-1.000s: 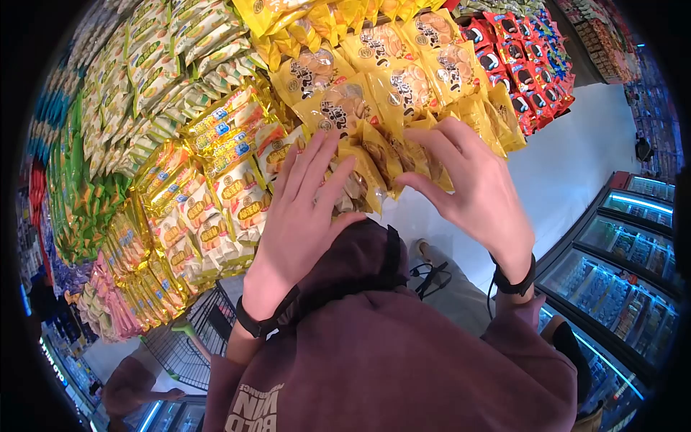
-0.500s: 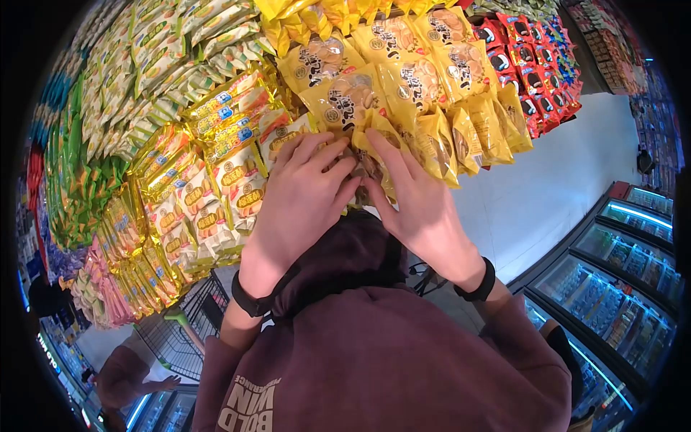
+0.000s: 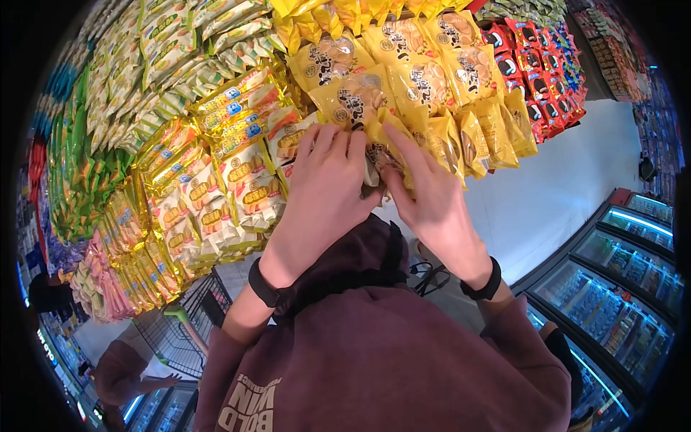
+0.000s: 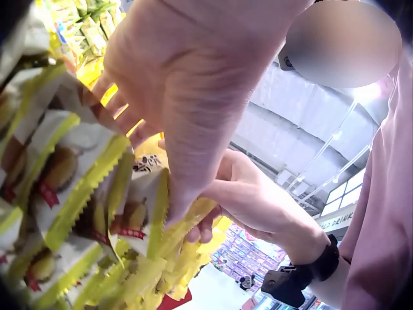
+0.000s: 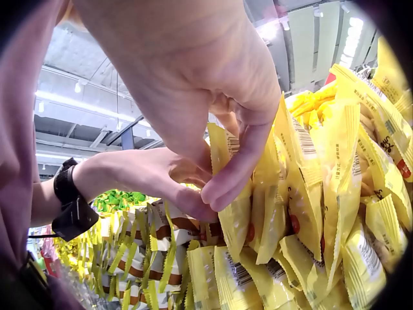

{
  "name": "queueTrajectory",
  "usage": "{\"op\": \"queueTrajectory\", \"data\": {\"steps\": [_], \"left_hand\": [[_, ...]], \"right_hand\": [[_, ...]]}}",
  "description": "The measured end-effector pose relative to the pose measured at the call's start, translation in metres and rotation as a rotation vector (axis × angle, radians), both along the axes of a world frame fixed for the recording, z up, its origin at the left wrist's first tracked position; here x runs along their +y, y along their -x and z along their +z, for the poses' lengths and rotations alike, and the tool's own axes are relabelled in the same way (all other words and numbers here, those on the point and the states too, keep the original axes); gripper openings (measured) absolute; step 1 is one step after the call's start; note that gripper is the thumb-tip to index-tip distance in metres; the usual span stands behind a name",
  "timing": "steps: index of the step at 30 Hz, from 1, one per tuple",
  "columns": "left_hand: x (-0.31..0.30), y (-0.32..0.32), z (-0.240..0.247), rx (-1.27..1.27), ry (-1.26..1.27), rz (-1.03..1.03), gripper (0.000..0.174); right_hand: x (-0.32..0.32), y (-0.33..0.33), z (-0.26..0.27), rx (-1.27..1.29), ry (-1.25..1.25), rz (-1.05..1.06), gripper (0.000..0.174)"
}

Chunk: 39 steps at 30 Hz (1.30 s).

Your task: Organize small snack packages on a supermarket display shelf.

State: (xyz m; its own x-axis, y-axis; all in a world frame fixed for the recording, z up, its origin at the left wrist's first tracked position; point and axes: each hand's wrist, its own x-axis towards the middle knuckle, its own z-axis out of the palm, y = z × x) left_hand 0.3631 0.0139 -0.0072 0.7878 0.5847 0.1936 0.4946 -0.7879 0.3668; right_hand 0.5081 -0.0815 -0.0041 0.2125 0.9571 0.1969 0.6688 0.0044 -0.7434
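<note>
Both hands meet at the front edge of a packed snack display. In the right wrist view the right hand pinches a yellow packet between thumb and fingers, beside a row of similar upright packets. The left hand lies just left of the right hand in the head view, its fingers bent down over the packets' edge. In the left wrist view, white-and-yellow packets stand next to the left hand; its fingertips are partly hidden, and whether they grip anything is unclear.
Gold and white packets fill the display to the left, red packets the far right. A shopping cart stands below left, near another person. Glass-topped freezers line the right side.
From hovering apart over the packets, the hands came together at the front edge, the right moving left and taking hold of a yellow packet. Since then both have shifted slightly right.
</note>
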Motion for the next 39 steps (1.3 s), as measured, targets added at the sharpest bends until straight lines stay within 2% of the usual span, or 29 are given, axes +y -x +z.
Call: {"op": "queueTrajectory", "data": {"steps": [7,22,26,29,32,37,39], "left_hand": [[-0.001,0.003,0.0,-0.112,0.123,0.039,0.068],[0.001,0.013,0.005,-0.126,0.082,0.064,0.087],[0.002,0.014,0.005,-0.089,0.054,-0.015,0.087],[0.002,0.015,0.002,-0.063,-0.002,-0.039,0.084],[0.001,0.014,0.003,-0.054,-0.001,-0.019,0.082],[-0.002,0.014,0.016,-0.088,0.008,-0.014,0.081],[-0.002,0.015,0.019,-0.124,0.064,-0.04,0.073]], "right_hand": [[0.001,-0.001,0.003,0.023,0.012,-0.004,0.055],[0.005,0.009,-0.01,-0.199,0.185,0.072,0.058],[0.012,0.013,-0.015,-0.264,0.244,0.037,0.055],[0.01,0.011,-0.023,-0.182,0.143,0.006,0.05],[0.006,0.013,-0.008,-0.069,-0.071,-0.003,0.044],[-0.003,0.01,-0.018,-0.15,-0.103,0.015,0.038],[-0.003,0.01,-0.019,-0.153,-0.079,0.017,0.037]]}}
